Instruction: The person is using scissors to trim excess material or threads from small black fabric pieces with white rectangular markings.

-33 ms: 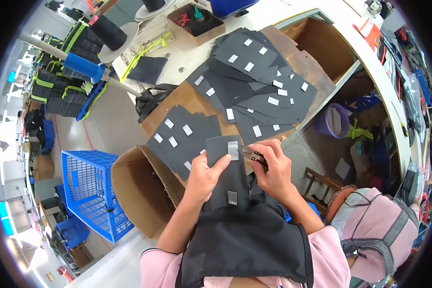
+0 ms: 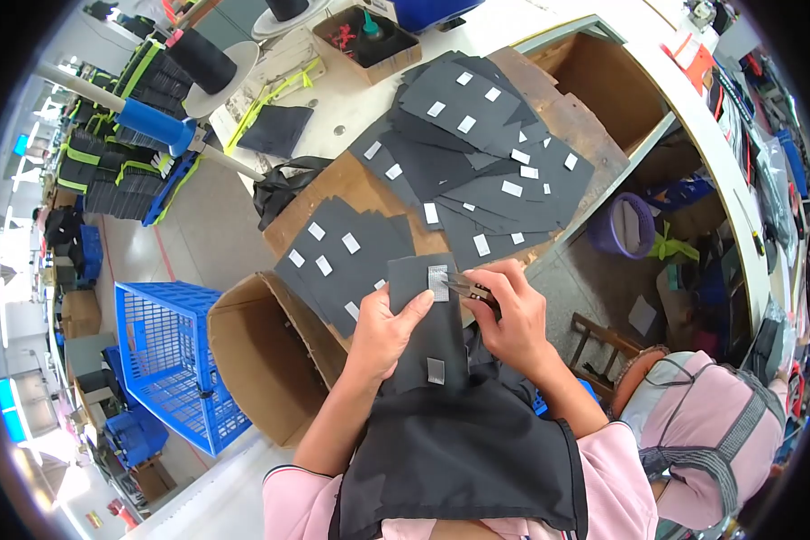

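My left hand (image 2: 384, 333) grips a dark grey fabric piece (image 2: 409, 273) by its left side, thumb on top. Two pale rectangular patches are on that piece: an upper patch (image 2: 438, 281) beside the thumb and a lower patch (image 2: 436, 371). In my right hand (image 2: 516, 315) is a pair of thread snips (image 2: 466, 286), closed in by thumb and fingers. Their tips point left and lie at the right edge of the upper patch. Beyond my hands, a smaller pile of grey pieces (image 2: 362, 225) and a larger pile (image 2: 423, 157) lie on the wooden board, with white patches on them.
An open cardboard box (image 2: 265, 360) stands left of my forearm, beside a blue plastic crate (image 2: 166, 306). Thread cones (image 2: 202, 63) and a small tray (image 2: 378, 67) are at the far side. A purple basket (image 2: 623, 227) sits under the table's right. Someone in pink (image 2: 702, 423) is close at right.
The snips' tips have shifted slightly left, onto the upper patch's edge. The fabric piece has moved a tiny bit right. The piles look unchanged.
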The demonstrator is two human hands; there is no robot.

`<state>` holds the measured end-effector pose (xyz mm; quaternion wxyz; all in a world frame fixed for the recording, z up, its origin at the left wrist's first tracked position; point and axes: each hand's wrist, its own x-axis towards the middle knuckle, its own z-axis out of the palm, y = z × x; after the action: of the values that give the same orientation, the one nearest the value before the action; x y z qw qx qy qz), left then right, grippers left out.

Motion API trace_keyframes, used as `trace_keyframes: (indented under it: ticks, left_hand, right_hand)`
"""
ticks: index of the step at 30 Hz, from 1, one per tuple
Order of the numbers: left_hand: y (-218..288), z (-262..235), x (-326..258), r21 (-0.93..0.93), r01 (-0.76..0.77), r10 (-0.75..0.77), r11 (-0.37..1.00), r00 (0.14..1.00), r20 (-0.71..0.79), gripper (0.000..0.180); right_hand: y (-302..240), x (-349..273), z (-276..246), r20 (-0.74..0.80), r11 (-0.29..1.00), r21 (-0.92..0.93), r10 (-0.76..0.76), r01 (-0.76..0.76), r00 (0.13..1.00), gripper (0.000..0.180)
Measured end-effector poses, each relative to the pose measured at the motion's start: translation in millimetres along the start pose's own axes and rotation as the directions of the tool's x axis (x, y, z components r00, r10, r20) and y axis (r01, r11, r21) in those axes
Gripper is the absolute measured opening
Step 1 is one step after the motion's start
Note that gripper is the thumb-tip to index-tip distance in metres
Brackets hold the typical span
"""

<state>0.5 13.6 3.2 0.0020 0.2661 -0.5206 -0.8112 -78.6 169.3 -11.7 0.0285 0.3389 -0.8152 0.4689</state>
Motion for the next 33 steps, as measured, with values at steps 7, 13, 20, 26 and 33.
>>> trace_keyframes:
  ticks: [7, 13, 20, 26, 33]
  left_hand:
    - [5.0, -2.0, -1.8, 0.037, 0.039, -0.040, 0.999, 0.999, 0.017, 0.022]
    - [5.6, -1.6, -3.2, 0.059, 0.083, -0.084, 0.995, 0.996, 0.018, 0.021]
    - [-3.1, -10.2, 3.7, 0.087, 0.123, -0.128, 0.989, 0.991, 0.050, 0.018]
    - [-5.4, -14.1, 7.9, 0.084, 0.048, -0.044, 0.995, 0.998, -0.056, 0.023]
    - [7.9, -6.0, 1.5, -0.074, 0.061, -0.060, 0.995, 0.998, 0.016, 0.041]
  right_hand:
    - [0.7, 5.0, 1.7, 0.057, 0.984, 0.150, 0.088, -0.096, 0.994, 0.033]
    - [6.0, 4.5, 9.9, -0.037, 0.996, -0.008, -0.085, 0.085, 0.996, 0.029]
    - [2.5, 8.5, 1.4, -0.049, 0.996, 0.081, -0.024, 0.028, 0.998, 0.025]
    - [26.3, 35.7, -12.8, 0.317, 0.807, 0.385, 0.339, -0.447, 0.886, 0.045]
    - [40.1, 23.7, 3.3, 0.677, 0.242, 0.618, 0.321, -0.748, 0.663, 0.018]
